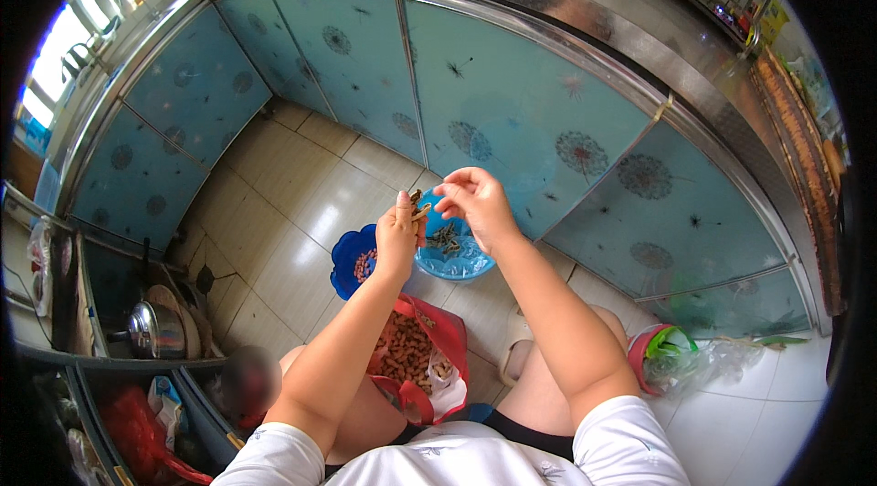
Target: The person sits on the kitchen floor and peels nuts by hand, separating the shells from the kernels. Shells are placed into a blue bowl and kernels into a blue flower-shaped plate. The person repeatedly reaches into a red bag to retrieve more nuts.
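My left hand (397,236) is closed around several peanut pods (420,212), which stick out past the thumb. Just to its right, my right hand (474,206) is raised with its fingers loosely curled; no object shows between them. Beneath the hands a light blue basin (452,272), lined with clear plastic, holds empty-looking shells (445,238). A dark blue scalloped bowl (342,267) with pink shelled peanuts (364,265) is left of it, partly behind my left hand. Between my legs, a red bag (449,335) stands full of unshelled peanuts (409,352).
Teal cabinet doors (507,95) with dandelion patterns rise in front, under a steel counter (616,6). A red bin (640,363) with plastic bags stands right of my legs. Shelving at the left holds a metal pot (154,330) and a red plastic bag (137,424).
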A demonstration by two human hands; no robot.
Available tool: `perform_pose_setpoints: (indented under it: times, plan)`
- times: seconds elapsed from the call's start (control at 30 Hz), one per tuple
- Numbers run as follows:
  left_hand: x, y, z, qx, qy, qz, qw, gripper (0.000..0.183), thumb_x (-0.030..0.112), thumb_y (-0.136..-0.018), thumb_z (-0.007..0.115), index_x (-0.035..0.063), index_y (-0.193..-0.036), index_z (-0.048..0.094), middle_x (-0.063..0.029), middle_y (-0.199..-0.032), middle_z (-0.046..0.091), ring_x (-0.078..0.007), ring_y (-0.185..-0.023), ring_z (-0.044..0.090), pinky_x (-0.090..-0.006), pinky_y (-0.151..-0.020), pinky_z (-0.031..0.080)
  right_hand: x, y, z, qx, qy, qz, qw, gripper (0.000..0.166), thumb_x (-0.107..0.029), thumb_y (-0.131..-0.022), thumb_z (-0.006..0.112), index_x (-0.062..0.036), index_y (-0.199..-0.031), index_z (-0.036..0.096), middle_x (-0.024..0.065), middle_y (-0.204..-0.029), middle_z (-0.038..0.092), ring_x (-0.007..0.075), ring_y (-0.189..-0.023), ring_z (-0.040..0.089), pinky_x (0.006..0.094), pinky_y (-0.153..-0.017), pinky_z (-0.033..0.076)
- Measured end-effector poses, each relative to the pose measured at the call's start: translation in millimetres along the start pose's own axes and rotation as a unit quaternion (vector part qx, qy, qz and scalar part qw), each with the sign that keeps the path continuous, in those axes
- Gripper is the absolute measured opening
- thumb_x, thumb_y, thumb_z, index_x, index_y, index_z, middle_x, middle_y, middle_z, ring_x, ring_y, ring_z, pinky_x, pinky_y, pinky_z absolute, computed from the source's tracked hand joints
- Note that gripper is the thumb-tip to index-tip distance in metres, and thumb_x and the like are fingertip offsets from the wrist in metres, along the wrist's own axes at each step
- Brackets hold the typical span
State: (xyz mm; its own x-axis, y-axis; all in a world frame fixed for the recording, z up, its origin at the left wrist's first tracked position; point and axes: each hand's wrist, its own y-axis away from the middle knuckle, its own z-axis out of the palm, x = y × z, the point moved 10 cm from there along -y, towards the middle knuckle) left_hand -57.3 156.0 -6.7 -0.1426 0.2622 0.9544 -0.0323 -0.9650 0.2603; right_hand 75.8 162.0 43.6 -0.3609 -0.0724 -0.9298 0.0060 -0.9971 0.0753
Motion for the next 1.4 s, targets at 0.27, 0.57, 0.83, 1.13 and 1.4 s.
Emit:
perform_pose_setpoints:
  times: [0.27,0.57,0.83,1.13,1.4]
  plan:
    - [2.9,2.3,10.4,-0.019,0.000,0.024,1.000,0.047,0.043,-0.091,0.034,0.0070,-0.065,0.048,0.0000,-0.050,0.042,-0.0089,-0.040,0.036,-0.0208,-0.036,0.025,-22.9,15.9,29.9,-0.002,0.487,-0.201,0.850,0.016,-0.019,-0.074,0.059,-0.0057,-0.082,0.063,0.0125,-0.080,0.057,0.0291,-0.074,0.057,0.0367,-0.062,0.046]
    - [-9.3,6.7,16.6,-0.085,-0.040,-0.082,0.992,0.045,0.044,-0.091,0.032,0.0070,-0.071,0.050,-0.0020,-0.054,0.044,-0.0110,-0.043,0.039,-0.0229,-0.038,0.026,3.9,4.7,28.6,-0.097,0.439,-0.101,0.888,0.016,-0.014,-0.070,0.061,-0.0016,-0.077,0.054,0.0103,-0.073,0.056,0.0241,-0.066,0.056,0.0337,-0.059,0.045]
    - [-14.6,9.7,22.5,-0.123,-0.072,-0.099,0.985,0.046,0.045,-0.091,0.031,0.0074,-0.074,0.051,-0.0017,-0.055,0.043,-0.0108,-0.044,0.038,-0.0224,-0.038,0.026,31.9,1.7,23.9,-0.177,0.293,-0.034,0.939,0.018,-0.012,-0.072,0.059,-0.0004,-0.078,0.048,0.0096,-0.069,0.054,0.0182,-0.064,0.052,0.0297,-0.058,0.043]
    - [-21.9,11.4,26.7,-0.120,-0.025,-0.152,0.981,0.046,0.044,-0.091,0.032,0.0079,-0.066,0.047,-0.0014,-0.053,0.043,-0.0101,-0.043,0.037,-0.0221,-0.037,0.024,34.7,-9.5,5.4,-0.081,0.175,-0.025,0.981,0.009,-0.010,-0.079,0.046,-0.0008,-0.077,0.049,0.0052,-0.067,0.052,0.0125,-0.056,0.048,0.0261,-0.049,0.039]
    - [-25.8,2.5,20.9,-0.096,0.002,-0.167,0.981,0.058,0.054,-0.087,0.032,0.0017,-0.090,0.057,-0.0012,-0.057,0.042,-0.0099,-0.045,0.036,-0.0215,-0.038,0.023,17.0,-3.5,-15.0,0.024,-0.149,0.098,0.984,0.016,-0.005,-0.081,0.041,0.0012,-0.089,0.053,0.0033,-0.064,0.048,0.0071,-0.048,0.038,0.0201,-0.040,0.030]
